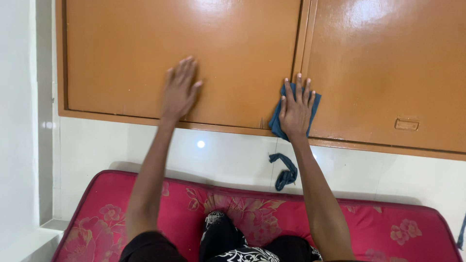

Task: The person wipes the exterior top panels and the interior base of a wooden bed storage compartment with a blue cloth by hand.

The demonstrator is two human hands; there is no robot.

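My right hand presses a blue cloth flat against the lower edge of an orange-brown wooden cupboard door, near the seam between two doors. A loose strip of the cloth hangs down below the cupboard. My left hand rests flat on the left door with fingers spread, holding nothing.
The right cupboard door has a small recessed handle. Below the cupboard is a white glossy wall. A red floral mattress lies under me, with my black-and-white patterned clothing in view. A white wall stands at the left.
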